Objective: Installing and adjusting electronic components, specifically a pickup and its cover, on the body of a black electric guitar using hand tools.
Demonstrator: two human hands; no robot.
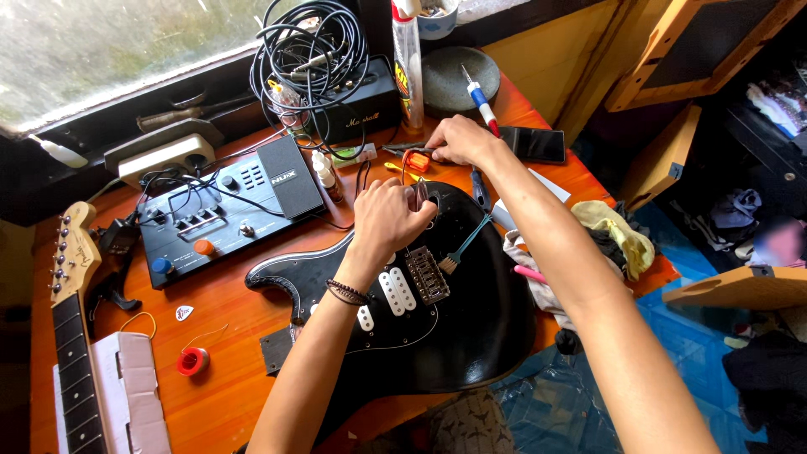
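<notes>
One black guitar body (pixel 437 336) lies flat on the orange table (pixel 218 395), overhanging its front edge. Left hand (pixel 391 217) is fisted over the body's top, pinching something small; can't tell what. Right hand (pixel 461 139) reaches past, fingers curled by one orange tool (pixel 416 160); grip unclear. One pedalboard (pixel 227 206), one detached neck (pixel 71 336), one cable coil (pixel 311 50), one solder spool (pixel 192 361).
</notes>
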